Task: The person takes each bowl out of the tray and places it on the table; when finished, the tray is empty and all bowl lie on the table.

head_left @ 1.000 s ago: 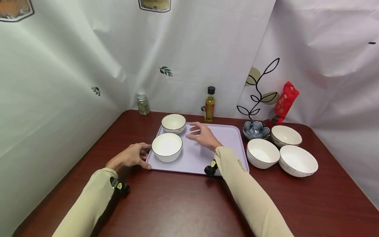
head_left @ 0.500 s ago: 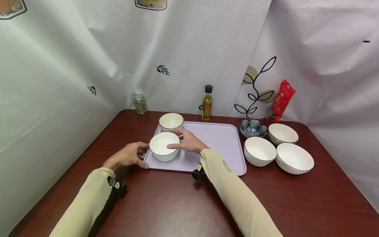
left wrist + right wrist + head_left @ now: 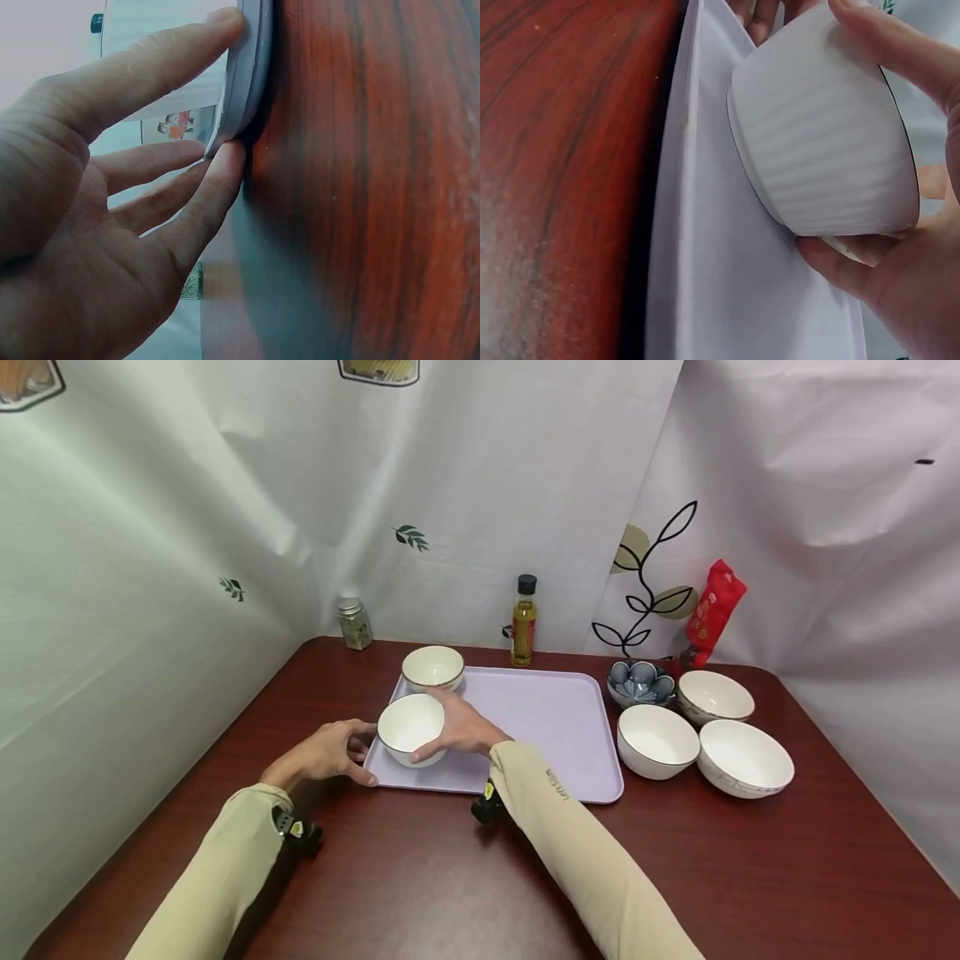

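Now, head view: the right hand has fingers wrapped round the front bowl, at the left end of the tray; the rear bowl crowds behind, so a shove could clash them. More bowls flank the right. Left wrist: the left hand pinches the tray's corner. Right wrist: slack fingers could drop the front bowl.

Kitchen- or dining-style corner, creased, leaf-printed sheeting for walls, dark red wood-grain table, lilac tray, white bowls, bottle of golden liquid, jar of green flakes.
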Available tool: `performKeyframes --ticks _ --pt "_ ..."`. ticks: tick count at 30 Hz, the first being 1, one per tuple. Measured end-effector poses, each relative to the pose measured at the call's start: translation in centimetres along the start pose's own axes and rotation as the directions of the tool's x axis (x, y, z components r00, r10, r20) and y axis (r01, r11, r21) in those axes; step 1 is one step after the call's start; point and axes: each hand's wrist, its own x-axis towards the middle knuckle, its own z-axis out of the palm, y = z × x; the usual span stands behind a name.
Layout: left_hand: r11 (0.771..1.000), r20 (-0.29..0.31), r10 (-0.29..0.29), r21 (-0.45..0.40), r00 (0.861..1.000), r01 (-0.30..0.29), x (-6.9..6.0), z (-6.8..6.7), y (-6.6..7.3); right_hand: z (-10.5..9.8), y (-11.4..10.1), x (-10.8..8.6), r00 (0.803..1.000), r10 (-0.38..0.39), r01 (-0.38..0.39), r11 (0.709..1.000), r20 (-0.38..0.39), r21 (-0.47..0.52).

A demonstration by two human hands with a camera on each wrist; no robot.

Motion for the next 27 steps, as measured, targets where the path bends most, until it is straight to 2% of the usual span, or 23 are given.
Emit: performKeyframes --ticks 4,7,12,16,20,27 --pt "1.0 -0.003 0.009 0.007 1.0 -0.009 0.0 -0.1 0.0 0.3 -0.1 0.2 0.999 -0.039 0.038 0.997 -0.013 -0.073" --pt "1.0 -0.004 0.019 0.012 1.0 -0.019 -0.1 -0.2 0.0 0.5 -0.2 0.2 0.999 -0.016 0.012 0.995 -0.037 -0.102" --pt "0.999 -0.001 0.032 0.013 0.999 -0.032 -0.1 -0.1 0.0 0.3 -0.4 -0.4 0.997 0.045 -0.05 0.995 -0.055 -0.088" --pt "0.999 -0.005 0.044 -0.001 0.999 -0.044 -0.2 -0.1 -0.1 -0.4 -0.6 -0.9 0.999 -0.002 0.0 0.999 -0.052 -0.048" --pt "0.998 -0.009 0.056 -0.017 0.998 -0.056 -0.2 -0.1 -0.2 -1.7 -1.1 -2.0 0.997 -0.069 0.068 0.997 -0.022 -0.035" --pt "0.998 -0.016 0.066 -0.021 0.998 -0.066 -0.5 0.1 -0.4 -4.5 -1.6 -5.5 0.996 -0.083 0.08 0.993 -0.028 -0.088"
